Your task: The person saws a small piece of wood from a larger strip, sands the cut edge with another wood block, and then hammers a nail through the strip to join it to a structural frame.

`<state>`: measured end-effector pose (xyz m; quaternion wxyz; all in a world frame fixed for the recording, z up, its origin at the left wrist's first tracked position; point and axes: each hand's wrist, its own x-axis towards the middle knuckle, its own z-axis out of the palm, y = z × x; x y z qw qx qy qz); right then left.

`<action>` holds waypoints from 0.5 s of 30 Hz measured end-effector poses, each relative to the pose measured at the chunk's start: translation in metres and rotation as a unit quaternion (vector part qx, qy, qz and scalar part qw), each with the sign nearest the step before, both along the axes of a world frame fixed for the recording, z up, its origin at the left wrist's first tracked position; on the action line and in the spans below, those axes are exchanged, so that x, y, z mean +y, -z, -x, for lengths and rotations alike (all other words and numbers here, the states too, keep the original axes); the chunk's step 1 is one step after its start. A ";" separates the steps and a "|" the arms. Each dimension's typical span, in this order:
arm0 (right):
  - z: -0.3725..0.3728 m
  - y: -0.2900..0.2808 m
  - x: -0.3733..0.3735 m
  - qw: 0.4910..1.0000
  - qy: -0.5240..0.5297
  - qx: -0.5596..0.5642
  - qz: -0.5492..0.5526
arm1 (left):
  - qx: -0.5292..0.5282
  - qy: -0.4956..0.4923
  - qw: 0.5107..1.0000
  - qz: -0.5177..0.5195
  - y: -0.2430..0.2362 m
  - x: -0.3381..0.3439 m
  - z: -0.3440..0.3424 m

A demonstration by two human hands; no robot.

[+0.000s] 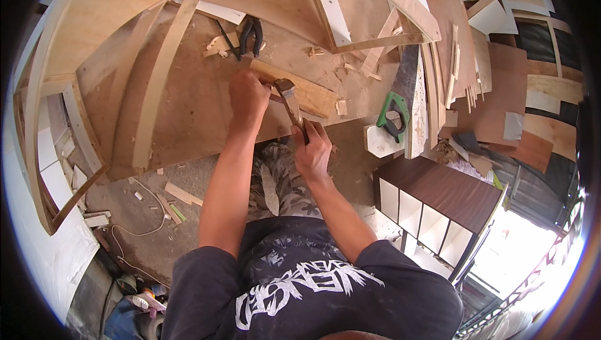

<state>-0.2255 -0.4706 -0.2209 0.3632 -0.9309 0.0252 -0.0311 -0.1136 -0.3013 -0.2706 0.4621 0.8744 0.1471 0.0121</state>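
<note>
My right hand (313,150) is closed round the handle of a hammer (292,107). The hammer's dark head is raised beside my left fist, over a thick wooden block (303,89). My left hand (248,94) is closed at the block's left end, and a thin brown edge shows by its fingers. What exactly it grips is hidden. The block lies on a brown plywood worktop (188,108). Just beyond my left hand are pliers with black handles (252,34) and a thin dark rod (226,38).
Curved wooden frames (156,83) stand on the worktop's left and far side. A handsaw with a green handle (393,116) rests at the right among boards. Wood scraps (341,107) lie about. A dark brown cabinet (438,190) stands lower right; a pale cord (134,232) crosses the floor.
</note>
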 end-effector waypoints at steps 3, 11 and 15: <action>0.000 -0.001 -0.001 1.000 0.004 -0.006 -0.011 | -0.053 0.020 0.995 -0.081 0.002 0.001 -0.001; -0.004 -0.001 -0.003 1.000 0.014 -0.012 -0.012 | -0.022 0.010 0.998 -0.060 0.007 0.000 0.000; -0.006 -0.001 -0.004 1.000 0.003 0.005 -0.019 | -0.029 0.001 0.998 -0.047 -0.002 -0.001 0.002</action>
